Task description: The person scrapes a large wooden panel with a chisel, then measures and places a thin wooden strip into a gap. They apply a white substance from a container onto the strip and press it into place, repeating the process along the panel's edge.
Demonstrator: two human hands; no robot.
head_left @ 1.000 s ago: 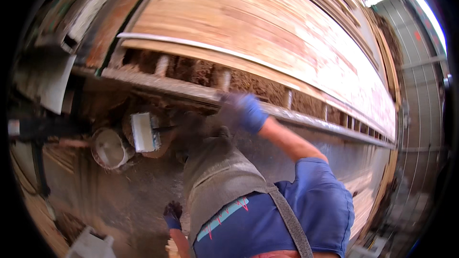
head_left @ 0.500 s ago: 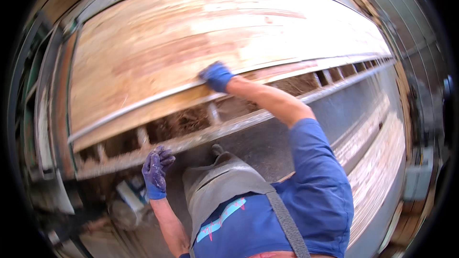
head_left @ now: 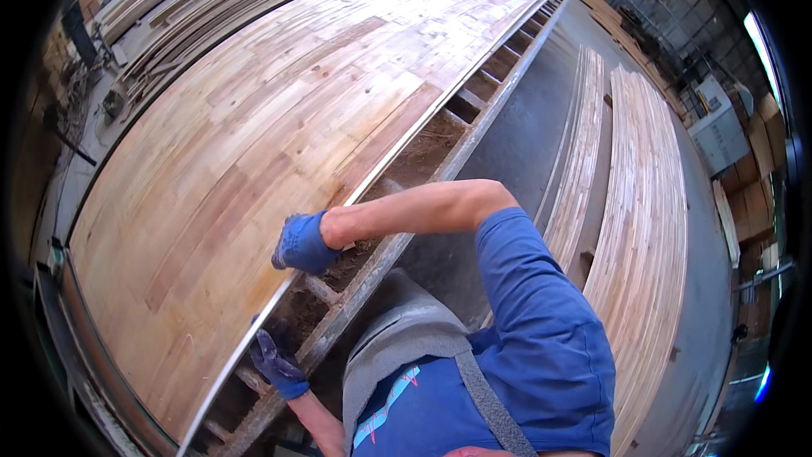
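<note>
A long wooden panel (head_left: 254,144), made of many joined strips, lies on a rusty metal frame (head_left: 372,271). Its near edge shows as a pale, thin line. My right hand (head_left: 306,244), in a blue glove, is closed over this edge, the fingers bent. Farther left and nearer to me, my left hand (head_left: 281,366), in a stained dark-blue glove, is at the same edge from below. A fingertip shows just over the top; the other fingers are partly hidden beneath the edge.
Crossbars and brown debris (head_left: 423,148) show inside the frame along its near side. Stacks of long boards (head_left: 639,228) lie on the floor to my right. More long strips (head_left: 203,4) lie beyond the panel. A grey cabinet (head_left: 717,131) stands at the far right.
The view has turned, so the panel now runs more steeply. My left hand has come up to the panel's edge from in front of the frame. My right hand is farther left along that edge.
</note>
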